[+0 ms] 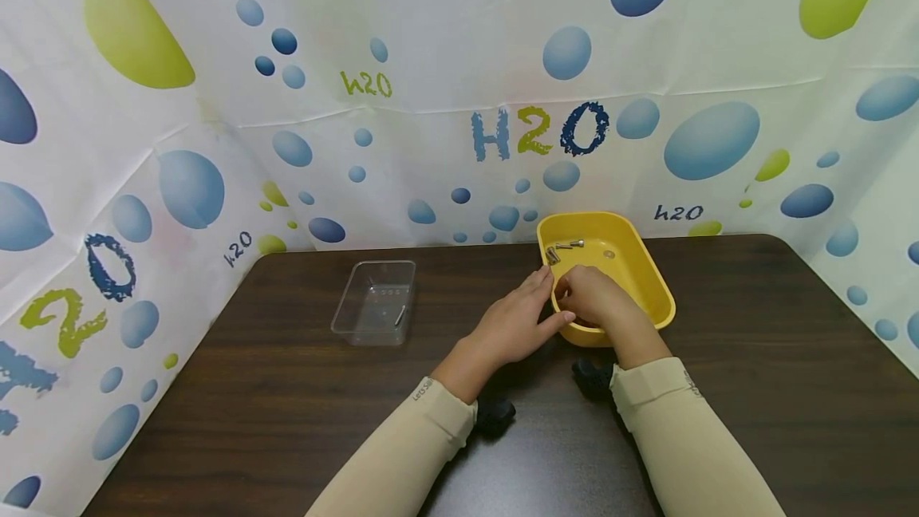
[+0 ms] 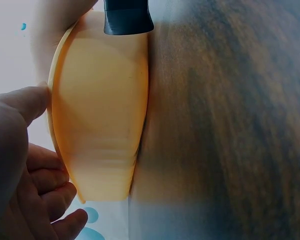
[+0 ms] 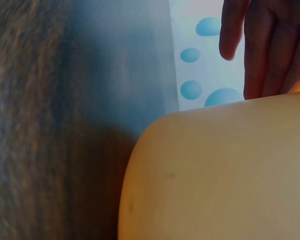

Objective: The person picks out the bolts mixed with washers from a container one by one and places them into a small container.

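Note:
A yellow plastic tray (image 1: 649,278) stands at the back right of the table, with a few metal screws (image 1: 570,244) lying toward its far left corner. My left hand (image 1: 508,323) rests along the tray's left rim, its fingers extended and thumb reaching over the near corner. In the left wrist view, the thumb and fingertips touch the rim of the tray (image 2: 102,100). My right hand (image 1: 594,295) reaches down into the near part of the tray. Its fingertips are hidden there, and I cannot tell whether they hold anything.
To the left sits a clear plastic box (image 1: 352,317) with one small metal screw (image 1: 400,315) inside. Dark wood tabletop (image 1: 287,405) surrounds both containers. A white cloth (image 1: 431,38) printed with bubbles hangs behind the table. Black wrist cameras (image 1: 495,417) sit under both wrists.

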Available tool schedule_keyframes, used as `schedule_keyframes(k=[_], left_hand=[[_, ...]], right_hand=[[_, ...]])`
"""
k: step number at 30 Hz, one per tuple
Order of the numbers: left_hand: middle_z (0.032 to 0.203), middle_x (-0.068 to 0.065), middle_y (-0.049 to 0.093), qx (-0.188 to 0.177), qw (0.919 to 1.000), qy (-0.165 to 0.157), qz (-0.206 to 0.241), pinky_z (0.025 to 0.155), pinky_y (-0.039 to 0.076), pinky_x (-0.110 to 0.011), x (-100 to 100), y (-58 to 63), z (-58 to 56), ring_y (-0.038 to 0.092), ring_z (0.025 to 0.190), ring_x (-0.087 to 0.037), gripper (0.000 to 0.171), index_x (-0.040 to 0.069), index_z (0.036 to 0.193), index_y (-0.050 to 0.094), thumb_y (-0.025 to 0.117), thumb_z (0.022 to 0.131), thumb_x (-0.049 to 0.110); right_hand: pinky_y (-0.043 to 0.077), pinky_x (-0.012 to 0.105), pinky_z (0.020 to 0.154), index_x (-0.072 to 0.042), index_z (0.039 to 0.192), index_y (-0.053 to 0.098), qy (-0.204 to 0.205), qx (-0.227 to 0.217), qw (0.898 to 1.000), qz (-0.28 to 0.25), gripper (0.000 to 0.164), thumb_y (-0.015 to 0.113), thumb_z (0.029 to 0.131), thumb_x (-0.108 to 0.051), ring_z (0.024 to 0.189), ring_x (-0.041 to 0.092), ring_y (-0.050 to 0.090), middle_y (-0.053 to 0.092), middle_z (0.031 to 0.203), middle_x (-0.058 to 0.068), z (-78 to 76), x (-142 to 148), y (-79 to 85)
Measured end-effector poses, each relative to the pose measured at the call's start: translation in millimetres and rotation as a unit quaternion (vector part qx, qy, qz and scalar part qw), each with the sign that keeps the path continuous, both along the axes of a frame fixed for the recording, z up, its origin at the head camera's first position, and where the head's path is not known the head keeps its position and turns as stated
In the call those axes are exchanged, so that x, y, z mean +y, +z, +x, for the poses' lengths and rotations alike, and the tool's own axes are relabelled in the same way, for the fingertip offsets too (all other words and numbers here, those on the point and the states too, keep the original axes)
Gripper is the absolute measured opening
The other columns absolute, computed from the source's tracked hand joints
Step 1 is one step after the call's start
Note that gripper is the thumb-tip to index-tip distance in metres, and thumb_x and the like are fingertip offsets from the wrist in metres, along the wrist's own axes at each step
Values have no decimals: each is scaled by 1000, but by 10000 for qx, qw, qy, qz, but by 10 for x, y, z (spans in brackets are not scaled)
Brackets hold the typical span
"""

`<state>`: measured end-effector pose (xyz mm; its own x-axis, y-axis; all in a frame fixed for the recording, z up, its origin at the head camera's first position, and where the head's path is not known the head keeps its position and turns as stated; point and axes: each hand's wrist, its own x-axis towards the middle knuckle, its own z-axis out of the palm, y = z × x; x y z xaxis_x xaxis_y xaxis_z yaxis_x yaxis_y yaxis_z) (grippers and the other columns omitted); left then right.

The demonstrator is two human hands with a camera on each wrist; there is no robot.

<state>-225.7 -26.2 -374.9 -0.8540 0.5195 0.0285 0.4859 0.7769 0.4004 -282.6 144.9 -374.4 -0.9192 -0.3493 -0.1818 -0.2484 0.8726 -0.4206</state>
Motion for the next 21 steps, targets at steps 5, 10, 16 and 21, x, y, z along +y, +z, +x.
schedule_keyframes(k=[5,10,16,21], left_hand=[[166,-3,13,35,10000,-15,17,117,32,-41,-4,-18,-5,18,151,-15,78,14,158,17,41,99,58],[166,-4,14,76,10000,-46,30,117,31,-41,-14,-32,10,18,151,-15,78,14,158,18,41,99,58],[166,-4,13,88,9999,-72,42,118,31,-41,-27,-42,38,17,151,-15,78,13,158,18,40,99,59],[166,-4,14,107,9999,-87,73,117,33,-42,-38,-53,59,19,151,-16,79,13,158,17,40,99,59]], right_hand=[[52,38,78,-5,114,69,-46,-109,9999,-35,24,59,93,-11,82,23,61,70,97,9,16,-4,-11],[52,42,85,-6,112,70,-51,22,10000,-52,22,57,95,-11,86,25,61,71,101,10,48,1,-25],[52,33,70,-3,117,71,-266,192,9991,-280,27,54,96,-10,78,22,63,71,99,10,73,-11,-39],[49,27,57,-4,118,70,-405,248,9981,-390,27,54,98,-12,62,18,61,69,90,9,98,-25,-46]])
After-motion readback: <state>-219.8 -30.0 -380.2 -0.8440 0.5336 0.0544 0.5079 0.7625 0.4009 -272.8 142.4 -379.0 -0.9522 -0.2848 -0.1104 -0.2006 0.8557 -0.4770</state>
